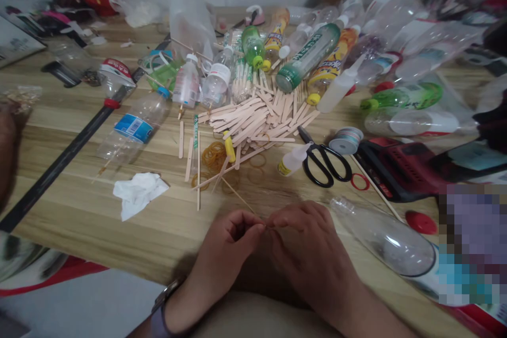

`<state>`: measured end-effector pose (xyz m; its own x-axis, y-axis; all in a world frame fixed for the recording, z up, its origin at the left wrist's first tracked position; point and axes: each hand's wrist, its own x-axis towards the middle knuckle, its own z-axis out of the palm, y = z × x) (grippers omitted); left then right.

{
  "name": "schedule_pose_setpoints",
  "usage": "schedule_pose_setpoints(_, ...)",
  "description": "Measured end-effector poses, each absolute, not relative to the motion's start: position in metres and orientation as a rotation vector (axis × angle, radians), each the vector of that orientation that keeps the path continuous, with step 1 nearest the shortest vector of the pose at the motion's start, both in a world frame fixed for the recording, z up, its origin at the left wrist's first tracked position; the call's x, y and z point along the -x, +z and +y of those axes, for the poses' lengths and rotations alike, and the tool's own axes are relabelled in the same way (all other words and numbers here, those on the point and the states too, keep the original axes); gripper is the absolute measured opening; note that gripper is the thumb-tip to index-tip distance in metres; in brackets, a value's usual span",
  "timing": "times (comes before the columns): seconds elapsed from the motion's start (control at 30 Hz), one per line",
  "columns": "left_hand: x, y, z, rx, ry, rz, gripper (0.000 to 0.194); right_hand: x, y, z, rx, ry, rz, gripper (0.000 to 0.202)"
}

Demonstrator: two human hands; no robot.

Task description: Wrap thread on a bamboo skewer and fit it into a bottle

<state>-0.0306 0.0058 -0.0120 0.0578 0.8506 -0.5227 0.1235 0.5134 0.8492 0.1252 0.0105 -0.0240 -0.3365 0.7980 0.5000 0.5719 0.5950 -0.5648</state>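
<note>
1. Thin wooden stick, and the head view has it front and centre, its near end right at the meeting fingertips above the counter.
2. Check the line: its long axis slants forward and leftward from the grip, pointing towards the loose rubber bands and the heaped craft sticks. Whether the far end rests on the wood, I cannot tell.
3. Left hand: thumb and forefinger pinched together, seemingly grasping that near end. The visible length runs out on this side.
4. Right hand: fingers curled in, tips meeting the left's. Both are equally near; whether this one grasps the stick too, I cannot tell.
5. Round the edges: squeeze bottle and black-handled scissors beyond the right hand, clear plastic bottle lying to its right, crumpled tissue out left.
</note>
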Motion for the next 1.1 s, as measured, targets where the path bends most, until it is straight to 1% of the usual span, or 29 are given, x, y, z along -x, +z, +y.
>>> schedule_pose_setpoints(0.2,0.028,-0.014,0.008,-0.869,0.685,1.408,0.021,-0.121,-0.024,0.008,1.13,0.259,-2.056,0.017)
schedule_pose_setpoints(0.37,0.024,-0.014,0.007,-0.861,0.652,1.409,0.022,-0.117,-0.028,0.007,1.191,0.229,-2.026,0.014)
schedule_pose_setpoints(0.57,0.025,-0.016,0.005,-0.882,0.668,1.459,0.021,-0.127,-0.015,0.01,1.175,0.221,-1.995,0.016)
schedule_pose_setpoints(0.67,0.026,-0.017,0.005,-0.833,0.675,1.433,0.021,-0.134,-0.014,0.01,1.163,0.198,-2.0,0.011)
schedule_pose_setpoints(0.77,0.025,-0.017,0.005,-0.825,0.682,1.411,0.02,-0.135,-0.02,0.009,1.153,0.325,-2.106,0.005)
schedule_pose_setpoints(0.87,0.026,-0.015,0.005,-0.832,0.69,1.418,0.02,-0.134,-0.026,0.007,1.156,0.455,-2.148,0.012)
schedule_pose_setpoints(1.1,0.028,-0.012,0.001,-0.85,0.683,1.399,0.018,-0.134,-0.024,0.01,1.186,0.434,-2.034,0.012)
